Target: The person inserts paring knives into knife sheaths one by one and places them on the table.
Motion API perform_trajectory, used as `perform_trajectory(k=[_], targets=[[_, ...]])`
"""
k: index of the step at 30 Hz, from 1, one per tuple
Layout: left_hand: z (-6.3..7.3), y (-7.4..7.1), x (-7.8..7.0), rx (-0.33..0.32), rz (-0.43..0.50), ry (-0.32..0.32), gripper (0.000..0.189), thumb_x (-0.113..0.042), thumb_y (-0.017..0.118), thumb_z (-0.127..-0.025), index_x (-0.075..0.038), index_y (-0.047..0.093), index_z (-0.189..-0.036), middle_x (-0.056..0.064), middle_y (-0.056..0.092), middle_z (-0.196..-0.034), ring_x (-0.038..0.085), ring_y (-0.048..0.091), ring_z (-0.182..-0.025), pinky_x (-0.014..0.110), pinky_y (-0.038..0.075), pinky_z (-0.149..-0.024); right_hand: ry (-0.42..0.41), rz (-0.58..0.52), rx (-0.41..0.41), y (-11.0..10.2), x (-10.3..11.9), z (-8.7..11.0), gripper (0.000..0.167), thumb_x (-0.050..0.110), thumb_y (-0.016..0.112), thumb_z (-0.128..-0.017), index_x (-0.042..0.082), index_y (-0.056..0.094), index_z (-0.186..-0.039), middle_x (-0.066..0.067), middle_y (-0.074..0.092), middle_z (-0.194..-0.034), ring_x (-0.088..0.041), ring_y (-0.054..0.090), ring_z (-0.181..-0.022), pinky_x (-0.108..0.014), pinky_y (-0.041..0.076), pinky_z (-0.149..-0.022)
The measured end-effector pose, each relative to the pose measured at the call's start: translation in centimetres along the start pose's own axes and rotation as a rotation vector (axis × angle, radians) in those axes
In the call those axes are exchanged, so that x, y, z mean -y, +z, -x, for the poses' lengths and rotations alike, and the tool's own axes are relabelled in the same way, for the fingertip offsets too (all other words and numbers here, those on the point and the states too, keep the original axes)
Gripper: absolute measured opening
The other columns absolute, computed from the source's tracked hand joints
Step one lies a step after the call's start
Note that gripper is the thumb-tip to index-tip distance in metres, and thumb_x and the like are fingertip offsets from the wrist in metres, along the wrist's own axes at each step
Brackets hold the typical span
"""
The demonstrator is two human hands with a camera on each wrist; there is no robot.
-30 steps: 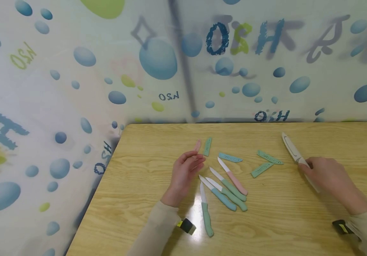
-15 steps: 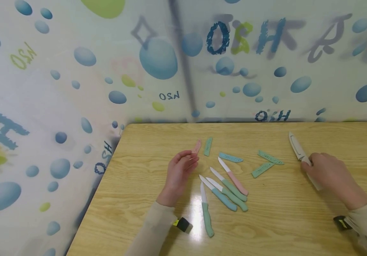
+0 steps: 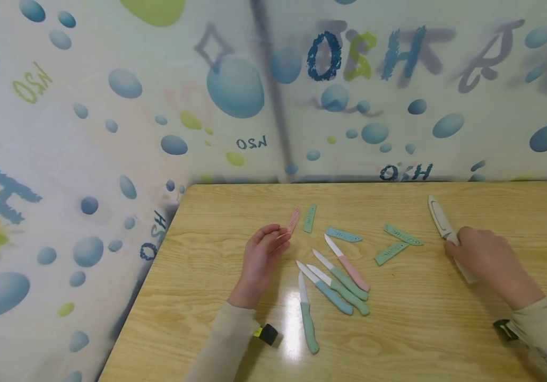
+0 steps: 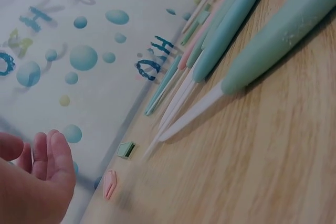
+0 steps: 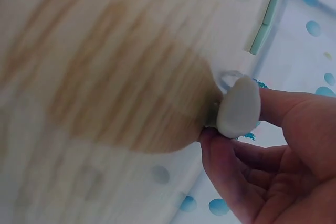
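Observation:
My right hand [image 3: 492, 265] grips the handle of a white knife [image 3: 440, 217] whose blade sits in a white sheath, tip toward the wall. In the right wrist view, thumb and fingers pinch the white handle [image 5: 239, 108], seen end-on. My left hand [image 3: 262, 257], fingers loosely bent, hovers by a pink sheath [image 3: 294, 219] and holds nothing; the left wrist view has a gap between that hand and the sheath. A green sheath [image 3: 309, 218] lies beside the pink one. Bare-bladed knives lie right of this hand: a pink knife [image 3: 354, 275], a blue knife [image 3: 335, 298] and several green ones.
A blue sheath [image 3: 344, 234] and two touching green sheaths [image 3: 403, 235] lie farther back on the wooden table [image 3: 216, 223]. A lone green knife [image 3: 309, 329] lies nearest the front. Patterned walls [image 3: 373, 106] stand behind and at the left.
My left hand has drawn back leftward, off the pink sheath it overlapped. The right hand, with the white knife, has shifted slightly right and away from me.

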State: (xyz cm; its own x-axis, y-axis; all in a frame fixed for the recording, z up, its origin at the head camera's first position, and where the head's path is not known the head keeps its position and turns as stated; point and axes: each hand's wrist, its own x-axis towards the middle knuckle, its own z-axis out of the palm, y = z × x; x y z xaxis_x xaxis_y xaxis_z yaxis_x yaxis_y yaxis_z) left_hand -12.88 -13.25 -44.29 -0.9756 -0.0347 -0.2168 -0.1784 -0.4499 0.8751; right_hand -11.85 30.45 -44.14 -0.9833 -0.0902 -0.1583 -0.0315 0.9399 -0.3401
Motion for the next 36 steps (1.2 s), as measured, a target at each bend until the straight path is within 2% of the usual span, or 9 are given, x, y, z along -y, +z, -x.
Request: perform_trajectory(k=[12, 21, 32, 36], targets=[[-0.09, -0.34, -0.14, 0.013, 0.025, 0.010, 0.016, -0.003, 0.050, -0.106, 0.002, 0.057, -0.119, 0.011, 0.068, -0.110, 0.021, 0.071, -0.103, 0.030, 0.059, -0.094, -0.020, 0.027, -0.051, 0.59, -0.04, -0.19, 0.036, 0.021, 0.058, -0.101, 0.003, 0.050, -0.071, -0.006, 0.045, -0.061, -0.020, 0.044, -0.051, -0.032, 0.035, -0.042], [-0.13, -0.38, -0.07, 0.014, 0.030, 0.012, 0.015, -0.003, 0.049, -0.106, 0.003, 0.057, -0.119, 0.010, 0.068, -0.109, 0.020, 0.071, -0.101, 0.029, 0.060, -0.093, 0.024, -0.036, 0.003, 0.59, 0.16, -0.09, 0.036, 0.026, 0.055, -0.103, 0.000, 0.053, -0.078, -0.007, 0.048, -0.063, -0.021, 0.047, -0.053, -0.033, 0.038, -0.043], [-0.04, -0.67, -0.48, 0.002, 0.029, 0.007, 0.016, -0.003, 0.050, -0.107, 0.002, 0.057, -0.120, 0.010, 0.068, -0.110, 0.022, 0.071, -0.104, 0.030, 0.060, -0.094, 0.001, -0.055, 0.004, 0.68, 0.56, -0.12, 0.037, 0.028, 0.057, -0.103, 0.000, 0.053, -0.079, -0.007, 0.050, -0.062, -0.020, 0.048, -0.051, -0.033, 0.040, -0.042], [-0.05, -0.61, -0.66, -0.001, 0.022, -0.003, 0.017, -0.005, 0.051, -0.107, 0.001, 0.058, -0.121, 0.010, 0.069, -0.111, 0.024, 0.071, -0.105, 0.031, 0.059, -0.095, 0.013, -0.059, 0.038, 0.35, 0.20, -0.16, 0.040, 0.033, 0.054, -0.104, 0.000, 0.054, -0.081, -0.007, 0.051, -0.063, -0.020, 0.049, -0.053, -0.033, 0.040, -0.044]])
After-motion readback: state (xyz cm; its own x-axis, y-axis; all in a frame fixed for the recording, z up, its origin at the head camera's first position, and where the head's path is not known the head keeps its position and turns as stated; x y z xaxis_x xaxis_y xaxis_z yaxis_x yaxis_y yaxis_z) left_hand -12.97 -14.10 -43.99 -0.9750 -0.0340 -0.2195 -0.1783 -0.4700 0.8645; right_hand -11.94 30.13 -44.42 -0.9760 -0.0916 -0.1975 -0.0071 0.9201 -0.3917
